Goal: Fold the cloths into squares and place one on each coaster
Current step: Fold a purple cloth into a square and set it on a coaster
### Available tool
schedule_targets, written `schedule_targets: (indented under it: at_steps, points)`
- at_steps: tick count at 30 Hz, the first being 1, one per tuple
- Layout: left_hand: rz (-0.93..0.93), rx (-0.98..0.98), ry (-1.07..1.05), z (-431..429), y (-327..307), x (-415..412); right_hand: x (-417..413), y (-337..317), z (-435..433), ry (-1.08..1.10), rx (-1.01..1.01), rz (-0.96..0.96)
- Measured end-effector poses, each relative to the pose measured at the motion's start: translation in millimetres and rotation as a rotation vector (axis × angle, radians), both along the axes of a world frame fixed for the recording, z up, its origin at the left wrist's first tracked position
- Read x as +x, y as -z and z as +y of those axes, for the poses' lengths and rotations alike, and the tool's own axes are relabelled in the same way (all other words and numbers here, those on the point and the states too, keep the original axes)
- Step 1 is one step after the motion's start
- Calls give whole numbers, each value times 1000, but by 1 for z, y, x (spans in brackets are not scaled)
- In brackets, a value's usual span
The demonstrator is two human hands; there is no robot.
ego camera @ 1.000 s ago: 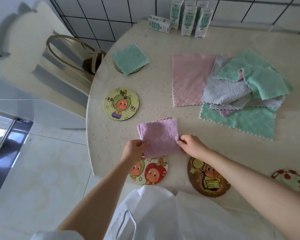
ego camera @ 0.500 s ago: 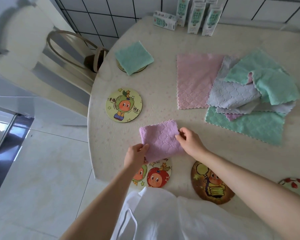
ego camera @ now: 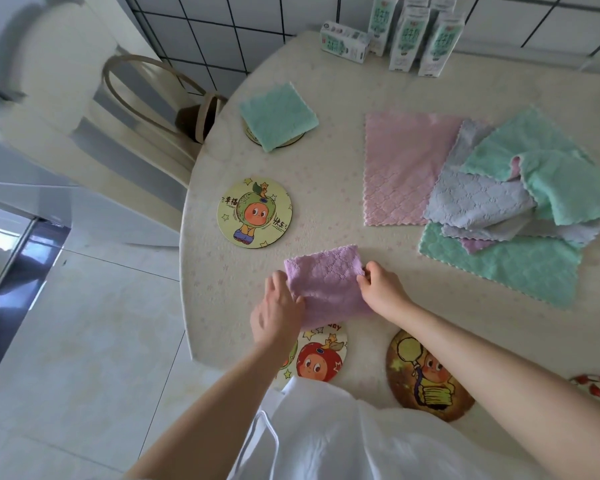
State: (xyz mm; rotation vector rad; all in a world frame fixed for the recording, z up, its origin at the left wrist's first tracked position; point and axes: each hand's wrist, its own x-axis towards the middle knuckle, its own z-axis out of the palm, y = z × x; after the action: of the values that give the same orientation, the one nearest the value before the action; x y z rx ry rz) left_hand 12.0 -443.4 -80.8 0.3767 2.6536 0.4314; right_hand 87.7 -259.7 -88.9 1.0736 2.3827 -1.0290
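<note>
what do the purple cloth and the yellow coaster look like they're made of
The purple cloth looks like plush microfibre: matte, fuzzy pile, embossed pattern, limp folds. The yellow coaster is a stiff flat disc with a printed cartoon, faint sheen and dark edge; likely coated cork or board, hard to tell.

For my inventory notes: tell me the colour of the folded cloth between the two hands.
The folded cloth is lilac purple with a faint embossed quilted pattern, seen best in the head view.
</note>
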Motion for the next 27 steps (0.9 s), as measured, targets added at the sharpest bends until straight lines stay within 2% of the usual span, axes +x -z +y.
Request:
schedule_targets:
  at_steps: [2,4,6,10,14,19,22,25,27]
  points:
    - [266,9,346,-4,7,-1,1,-2,1,-3,-16,-5]
    - [360,69,571,-7,14,-5,3,-7,1,-25,-31,-16]
    - [293,62,673,-10,17,-7,6,-11,0,-93,2,-44]
    - [86,-33,675,-18,21,-11,13,-12,-4,-211,144,-90]
    - [22,-75,553,-22,17,-18,18,-13,-4,-57,76,-65]
    - [47,31,281,-24,11,-25,17,-10,-16,113,20,-72]
    - [-212,155,7,-13,3,-21,14,-14,-17,231,-97,-105]
    - [-366,230,-182,-1,-1,-21,10,-22,-15,477,-347,-101]
    - [-473,284,-286,8,-5,-22,8,-26,-12,557,-435,-138]
